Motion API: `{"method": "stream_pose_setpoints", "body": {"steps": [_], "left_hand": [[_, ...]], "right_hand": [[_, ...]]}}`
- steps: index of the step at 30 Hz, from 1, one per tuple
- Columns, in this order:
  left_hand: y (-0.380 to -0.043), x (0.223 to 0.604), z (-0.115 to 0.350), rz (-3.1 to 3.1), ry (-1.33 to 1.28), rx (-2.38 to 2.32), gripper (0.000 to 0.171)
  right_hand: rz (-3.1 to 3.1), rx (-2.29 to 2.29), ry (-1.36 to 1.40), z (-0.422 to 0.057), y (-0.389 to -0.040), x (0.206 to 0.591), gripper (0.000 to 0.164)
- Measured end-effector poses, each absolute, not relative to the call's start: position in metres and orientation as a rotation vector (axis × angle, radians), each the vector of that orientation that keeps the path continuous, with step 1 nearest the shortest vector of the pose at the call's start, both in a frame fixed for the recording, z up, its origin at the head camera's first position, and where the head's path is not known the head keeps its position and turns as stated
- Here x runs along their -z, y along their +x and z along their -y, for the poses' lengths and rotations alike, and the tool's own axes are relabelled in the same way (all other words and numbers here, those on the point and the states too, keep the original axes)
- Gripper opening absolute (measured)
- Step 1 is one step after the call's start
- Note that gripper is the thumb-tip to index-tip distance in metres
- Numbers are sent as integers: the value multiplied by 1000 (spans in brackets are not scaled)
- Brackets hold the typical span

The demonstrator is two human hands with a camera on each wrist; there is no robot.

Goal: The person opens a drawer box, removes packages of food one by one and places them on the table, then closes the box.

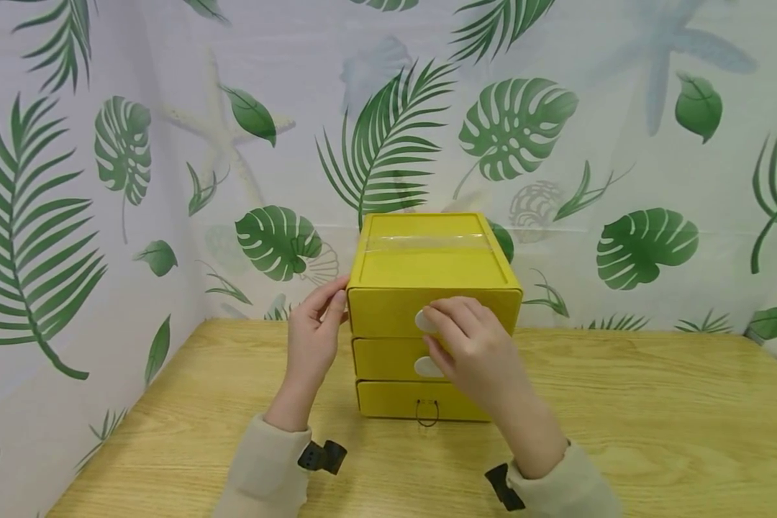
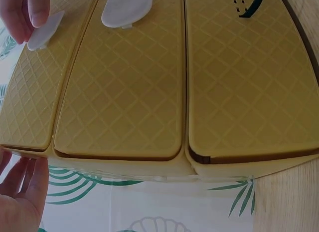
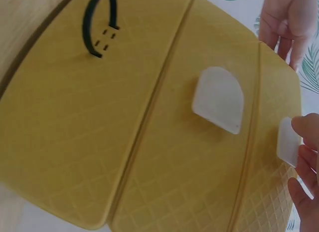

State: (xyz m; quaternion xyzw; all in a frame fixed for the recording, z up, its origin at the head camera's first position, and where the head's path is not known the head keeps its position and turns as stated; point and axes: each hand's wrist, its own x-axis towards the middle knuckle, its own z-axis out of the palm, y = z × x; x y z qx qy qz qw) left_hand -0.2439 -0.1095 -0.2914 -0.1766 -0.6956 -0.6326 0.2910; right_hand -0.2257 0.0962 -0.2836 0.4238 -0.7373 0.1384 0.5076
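A yellow three-drawer box (image 1: 434,270) stands upright on the table, its drawer fronts facing me and pushed in. My right hand (image 1: 475,349) pinches the white pull tab (image 3: 287,142) of the top drawer (image 1: 382,313) between thumb and fingers. Below it, the middle drawer (image 2: 119,92) has a similar white tab (image 3: 219,100). A dark ring pull (image 3: 87,22) hangs on the bottom drawer (image 2: 254,92). My left hand (image 1: 314,334) touches the box's left side near the top with fairly straight fingers; some fingertips are hidden behind the edge in the head view.
Clear tape (image 1: 427,243) runs across the top of the box. A wood-grain table (image 1: 641,417) extends to both sides of it. Close behind hangs a white backdrop (image 1: 427,29) printed with green leaves, and it also covers the left side.
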Motion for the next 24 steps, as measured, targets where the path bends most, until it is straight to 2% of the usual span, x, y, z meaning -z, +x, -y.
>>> {"method": "stream_pose_setpoints", "body": {"steps": [8, 14, 24], "left_hand": [[-243, 290, 109, 1859, -464, 1688, 26], [-243, 291, 109, 1865, -469, 1680, 26], [-244, 291, 110, 1859, -485, 1670, 26]], "right_hand": [[1794, -267, 1011, -97, -229, 289, 34], [1770, -231, 1007, -97, -234, 294, 19], [1709, -187, 991, -95, -239, 298, 29]]}}
